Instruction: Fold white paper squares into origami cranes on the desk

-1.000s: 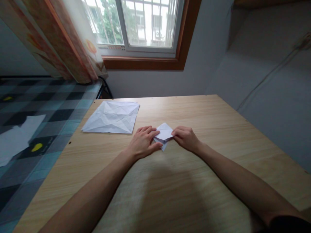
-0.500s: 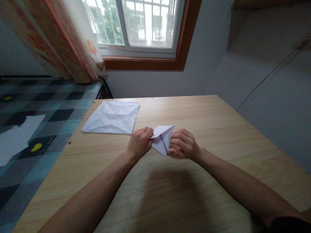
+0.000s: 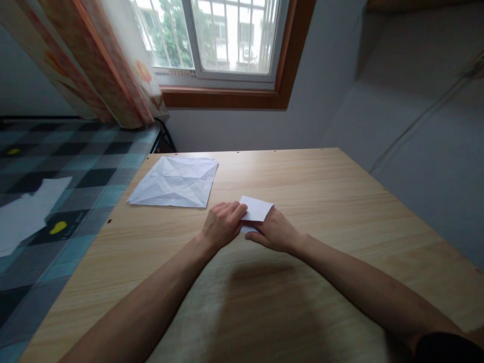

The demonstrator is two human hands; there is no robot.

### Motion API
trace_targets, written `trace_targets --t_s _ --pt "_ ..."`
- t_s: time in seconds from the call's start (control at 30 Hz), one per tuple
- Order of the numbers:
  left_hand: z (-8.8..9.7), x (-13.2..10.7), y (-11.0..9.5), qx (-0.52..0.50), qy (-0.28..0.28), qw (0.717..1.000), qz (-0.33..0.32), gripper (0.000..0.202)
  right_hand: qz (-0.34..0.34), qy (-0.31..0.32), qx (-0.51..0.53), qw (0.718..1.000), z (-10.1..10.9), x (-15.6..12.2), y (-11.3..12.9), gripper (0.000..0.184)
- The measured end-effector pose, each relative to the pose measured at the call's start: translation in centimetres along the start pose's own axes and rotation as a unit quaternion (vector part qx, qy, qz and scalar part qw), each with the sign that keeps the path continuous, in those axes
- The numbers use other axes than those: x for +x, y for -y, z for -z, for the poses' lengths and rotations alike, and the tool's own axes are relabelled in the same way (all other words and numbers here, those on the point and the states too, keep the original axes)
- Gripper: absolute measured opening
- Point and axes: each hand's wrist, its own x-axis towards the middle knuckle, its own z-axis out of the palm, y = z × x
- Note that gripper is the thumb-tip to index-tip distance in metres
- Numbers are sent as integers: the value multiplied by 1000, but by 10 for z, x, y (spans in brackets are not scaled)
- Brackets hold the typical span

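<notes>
A small piece of folded white paper is held up over the wooden table in front of me. My left hand pinches its left edge, thumb on top. My right hand is at its right side, with the fingers tucked behind the upper flap and hidden there. The right thumb shows below, against a lower layer of the paper. Farther back on the left lies a creased sheet of white paper, spread flat on the table.
The wooden table reaches toward the wall below a barred window. On the left, a checkered cloth carries more white paper sheets. An orange curtain hangs beside the window. A cable runs along the right wall.
My right hand has moved left and turned, its fingers going behind the paper's flap. The upper flap now lies across them, where a pointed, open fold showed before. The left hand keeps its pinch.
</notes>
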Motion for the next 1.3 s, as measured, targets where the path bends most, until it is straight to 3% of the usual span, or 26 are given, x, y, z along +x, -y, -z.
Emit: trace_targets --t_s 0.13,0.27,0.47,0.53,0.8,1.0,1.17,1.3 --pt "1 0 -1 -10 -18 1000 -21 5 23 38 29 999 0 6 -1 40" --pt "-1 -2 0 -29 -81 996 -27 7 19 54 36 998 0 6 -1 42" --pt "-6 -5 5 -18 -239 971 -22 39 37 33 3 999 -1 -1 -8 43" --pt "-7 -5 7 3 -259 966 -26 48 51 20 8 998 -1 -3 -12 38" --pt "-4 -4 9 15 -200 978 -65 35 38 -21 19 999 2 -6 -32 20" --pt "-5 -4 10 20 -211 973 -88 47 -20 -38 80 996 4 -10 -38 14" --pt "0 -3 6 34 -110 991 -69 31 -55 -25 129 990 7 -11 -37 11" --pt "6 -1 1 38 -42 998 -37 31 -53 -28 146 987 5 -12 -38 9"
